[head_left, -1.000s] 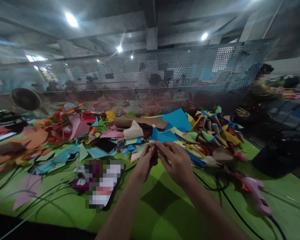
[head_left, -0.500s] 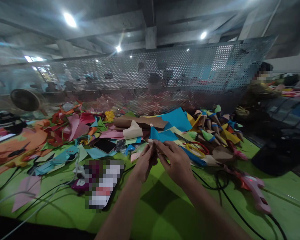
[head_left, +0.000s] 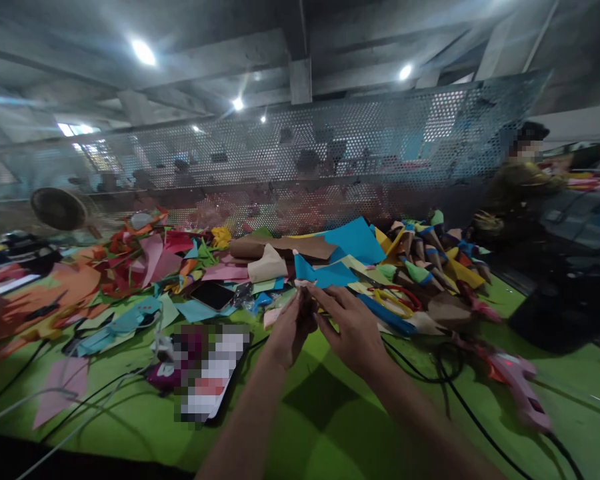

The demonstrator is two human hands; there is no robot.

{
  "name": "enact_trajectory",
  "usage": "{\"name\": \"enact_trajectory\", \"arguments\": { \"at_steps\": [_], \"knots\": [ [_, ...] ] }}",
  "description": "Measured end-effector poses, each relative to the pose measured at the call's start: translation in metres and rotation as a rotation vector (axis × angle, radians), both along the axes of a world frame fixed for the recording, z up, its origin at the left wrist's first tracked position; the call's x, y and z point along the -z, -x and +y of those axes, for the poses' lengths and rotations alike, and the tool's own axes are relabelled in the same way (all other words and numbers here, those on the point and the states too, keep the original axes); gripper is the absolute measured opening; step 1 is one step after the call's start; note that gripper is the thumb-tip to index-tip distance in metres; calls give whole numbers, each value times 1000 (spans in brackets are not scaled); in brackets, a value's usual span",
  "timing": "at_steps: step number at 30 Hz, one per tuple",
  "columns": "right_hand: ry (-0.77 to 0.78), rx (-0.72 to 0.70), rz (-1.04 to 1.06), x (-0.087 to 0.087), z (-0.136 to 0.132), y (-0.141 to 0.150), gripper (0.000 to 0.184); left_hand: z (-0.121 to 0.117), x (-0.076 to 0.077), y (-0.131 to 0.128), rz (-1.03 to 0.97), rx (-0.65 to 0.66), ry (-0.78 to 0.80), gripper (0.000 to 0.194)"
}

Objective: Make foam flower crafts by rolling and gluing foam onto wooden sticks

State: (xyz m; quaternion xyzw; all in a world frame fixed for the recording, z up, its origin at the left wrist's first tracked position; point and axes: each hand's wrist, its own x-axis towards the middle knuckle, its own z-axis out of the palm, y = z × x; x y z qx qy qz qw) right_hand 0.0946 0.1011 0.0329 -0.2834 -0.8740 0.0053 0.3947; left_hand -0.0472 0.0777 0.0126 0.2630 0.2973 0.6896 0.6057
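Note:
My left hand (head_left: 289, 328) and my right hand (head_left: 351, 325) meet above the front of the green table. Between their fingertips is a small piece with a pale top edge (head_left: 304, 283); the fingers hide most of it, and I cannot tell its full shape. The left fingers are curled round it from below. My right thumb and fingers pinch at it from the other side. Just beyond the fingertips rises a folded piece of blue felt-like sheet (head_left: 325, 272); whether it touches the fingers is unclear.
A pink glue gun (head_left: 520, 383) with a black cord lies at the right, scissors (head_left: 395, 301) nearer the middle. Brown cones (head_left: 427, 250) and coloured scraps (head_left: 150, 257) pile up behind. Two phones, one dark (head_left: 213, 297) and one lit (head_left: 215, 377), lie left. A person (head_left: 523, 173) sits far right.
The view has shifted slightly, so the table things sit a little lower and, at the left, further right. Both hands stay together on the small piece, the fingers moving only a little.

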Motion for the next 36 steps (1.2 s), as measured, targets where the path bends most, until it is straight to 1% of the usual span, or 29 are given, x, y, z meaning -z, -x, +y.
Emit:
{"name": "enact_trajectory", "arguments": {
  "at_steps": [4, 8, 10, 13, 16, 21, 25, 29, 36],
  "knots": [
    [-24, 21, -15, 1, 0, 0, 51, -1, -2, 0, 35, -8, 5, 44],
    [-50, 12, -16, -1, -1, -1, 56, -3, -4, -1, 76, 54, -19, 46],
    [-44, 22, -25, -2, -2, -1, 57, -3, -4, -1, 85, 55, -2, 46],
    [-27, 49, -29, -2, -2, -1, 55, -3, -2, 0, 73, 28, 8, 45],
    [-23, 43, -18, -1, -2, -1, 55, -2, 1, 0, 57, 27, 4, 42],
    [-24, 33, -20, 0, -2, -1, 54, -2, -2, 1, 47, 53, -9, 44],
    [-12, 24, -16, 0, -1, 0, 53, -2, -5, 2, -1, 62, -2, 41],
    [18, 9, -4, -1, -1, -1, 53, -2, -5, 3, -54, 66, -18, 33],
    [39, 2, 21, -2, -1, 0, 53, -4, -6, 3, -95, 56, -8, 26]
  ]
}}
